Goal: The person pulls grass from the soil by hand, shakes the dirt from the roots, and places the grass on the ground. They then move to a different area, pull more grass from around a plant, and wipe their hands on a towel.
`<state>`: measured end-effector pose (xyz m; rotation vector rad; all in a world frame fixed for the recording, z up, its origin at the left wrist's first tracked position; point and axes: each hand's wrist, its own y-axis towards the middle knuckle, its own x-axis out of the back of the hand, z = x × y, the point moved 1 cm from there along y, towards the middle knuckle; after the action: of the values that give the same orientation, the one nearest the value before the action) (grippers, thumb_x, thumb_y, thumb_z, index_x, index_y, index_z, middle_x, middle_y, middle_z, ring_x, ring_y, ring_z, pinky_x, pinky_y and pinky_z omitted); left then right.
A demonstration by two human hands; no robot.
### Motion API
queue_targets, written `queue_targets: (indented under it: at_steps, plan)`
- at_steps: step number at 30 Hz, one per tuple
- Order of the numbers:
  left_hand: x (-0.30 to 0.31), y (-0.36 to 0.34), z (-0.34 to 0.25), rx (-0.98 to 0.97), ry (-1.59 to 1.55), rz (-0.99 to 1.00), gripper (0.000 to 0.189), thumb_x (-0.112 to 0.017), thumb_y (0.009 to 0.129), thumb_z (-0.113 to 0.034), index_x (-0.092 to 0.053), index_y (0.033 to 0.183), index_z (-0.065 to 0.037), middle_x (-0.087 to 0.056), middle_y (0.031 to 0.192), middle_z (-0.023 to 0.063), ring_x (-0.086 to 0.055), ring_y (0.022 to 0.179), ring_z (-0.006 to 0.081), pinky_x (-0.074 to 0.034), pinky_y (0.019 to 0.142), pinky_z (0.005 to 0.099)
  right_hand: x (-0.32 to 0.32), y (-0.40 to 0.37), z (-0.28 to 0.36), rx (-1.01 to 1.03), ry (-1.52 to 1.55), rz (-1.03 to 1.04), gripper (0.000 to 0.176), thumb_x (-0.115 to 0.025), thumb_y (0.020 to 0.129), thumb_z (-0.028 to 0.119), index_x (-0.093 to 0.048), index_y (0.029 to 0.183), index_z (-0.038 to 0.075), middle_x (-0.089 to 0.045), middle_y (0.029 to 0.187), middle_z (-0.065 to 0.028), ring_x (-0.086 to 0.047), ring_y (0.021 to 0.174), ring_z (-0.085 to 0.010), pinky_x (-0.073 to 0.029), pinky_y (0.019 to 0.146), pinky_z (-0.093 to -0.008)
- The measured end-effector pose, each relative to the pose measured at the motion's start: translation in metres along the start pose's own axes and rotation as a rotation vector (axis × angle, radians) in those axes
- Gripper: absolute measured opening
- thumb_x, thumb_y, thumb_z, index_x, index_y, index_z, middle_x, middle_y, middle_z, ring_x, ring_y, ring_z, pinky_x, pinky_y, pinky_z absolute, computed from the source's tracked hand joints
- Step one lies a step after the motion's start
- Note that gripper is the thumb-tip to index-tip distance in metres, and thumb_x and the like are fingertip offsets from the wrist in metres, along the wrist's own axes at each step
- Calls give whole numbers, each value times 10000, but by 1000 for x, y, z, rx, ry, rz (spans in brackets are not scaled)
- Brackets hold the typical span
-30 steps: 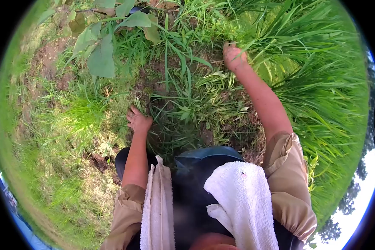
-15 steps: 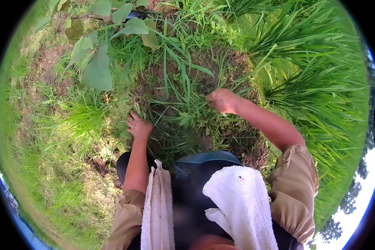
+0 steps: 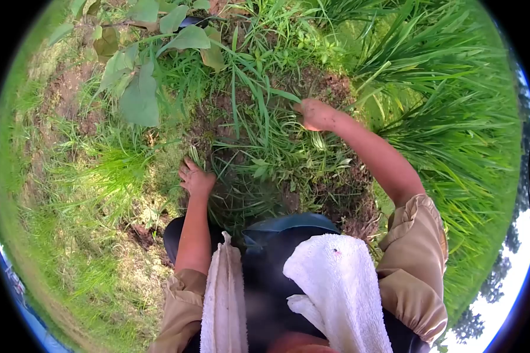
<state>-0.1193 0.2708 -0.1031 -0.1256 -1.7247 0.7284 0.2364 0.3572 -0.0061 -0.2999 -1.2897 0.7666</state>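
Observation:
My left hand (image 3: 197, 178) rests on the mossy ground at the left edge of a dark muddy patch (image 3: 232, 159). Its fingers are spread, and a small tuft of pale stems stands by the fingertips. Across the patch, my right hand (image 3: 317, 115) is closed, knuckles up, with grassy weeds (image 3: 282, 120) at its fingertips. Its fingers are partly hidden, so the stems inside show only in part. Loose, flattened weeds (image 3: 312, 162) lie below this hand, over the soil.
Tall grass-like plants (image 3: 447, 117) grow densely on the right. A broad-leaved plant (image 3: 140, 97) leans in at upper left. Near my knees is a blue rim (image 3: 291, 222), and a white towel (image 3: 341, 282) hangs from my neck. A grass clump (image 3: 121, 165) stands left.
My right hand has moved away from my body, up the patch, leaving the flattened weeds more exposed below it. My left hand has stayed in place.

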Motion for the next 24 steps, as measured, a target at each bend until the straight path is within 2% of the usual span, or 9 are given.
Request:
queue_targets:
  at_steps: [2, 4, 5, 12, 16, 19, 20, 22, 24]
  plan:
    - [2, -3, -2, 12, -34, 16, 936, -664, 684, -227, -104, 1416, -60, -161, 1456, 182, -141, 1342, 393, -202, 1031, 579, 25, -4, -12, -181, -135, -381, 271, -510, 768, 44, -546, 1033, 5, -551, 1098, -211, -606, 947, -328, -513, 798, -404]
    - [5, -2, -4, 12, -47, 14, 953, -671, 669, -204, -99, 1417, -62, -155, 1461, 182, -132, 1349, 383, -195, 1035, 582, 40, 10, -56, -404, -258, -416, 406, -500, 774, -1, -469, 1175, 56, -425, 1291, -174, -584, 1002, -337, -516, 772, -410]
    - [4, -2, -4, 13, -50, 7, 948, -670, 671, -206, -102, 1417, -64, -157, 1460, 181, -134, 1349, 381, -198, 1034, 581, 45, 12, -66, -467, -198, -506, 345, -507, 778, 12, -522, 1122, 34, -503, 1218, -189, -596, 994, -327, -516, 780, -394]
    - [-8, 4, 3, -8, -67, -72, 927, -674, 668, -233, -137, 1404, -62, -190, 1445, 183, -159, 1337, 384, -212, 1023, 586, 56, 19, -78, -422, -322, -220, 247, -528, 740, 38, -650, 955, 41, -640, 1014, -172, -634, 927, -310, -529, 744, -363]
    - [-2, -1, -3, -24, -46, -40, 934, -677, 650, -237, -147, 1398, -51, -204, 1436, 185, -174, 1327, 391, -216, 1012, 600, 27, -25, 5, 42, -241, 149, 326, -503, 704, 3, -623, 994, 88, -636, 957, -152, -626, 889, -302, -520, 752, -386]
    - [-8, 2, 3, -32, -37, -70, 932, -675, 644, -239, -156, 1395, -48, -203, 1436, 188, -178, 1323, 398, -215, 1011, 603, 11, 1, -24, 68, -298, -505, 394, -499, 736, 11, -560, 1113, 108, -570, 1137, -154, -628, 881, -297, -525, 740, -383]
    - [-8, 2, 2, -36, -34, -67, 932, -673, 645, -240, -156, 1396, -48, -202, 1436, 188, -179, 1322, 398, -212, 1012, 604, 58, -2, -7, -198, -349, -189, 459, -473, 773, 4, -479, 1221, 104, -427, 1331, -171, -619, 959, -292, -529, 767, -362]
    - [-6, 1, 3, -41, -23, -63, 930, -669, 648, -242, -154, 1399, -48, -200, 1438, 189, -180, 1322, 398, -207, 1013, 607, 65, 21, -36, -341, -329, -342, 498, -421, 824, -20, -393, 1308, 97, -354, 1388, -183, -605, 1009, -289, -522, 803, -348]
    - [-8, 2, 4, -31, -30, -56, 928, -661, 653, -240, -149, 1403, -49, -198, 1440, 190, -173, 1325, 400, -204, 1016, 606, 50, 50, -76, -314, -433, -435, 364, -448, 826, 11, -527, 1177, 67, -489, 1269, -174, -611, 994, -284, -525, 785, -348]
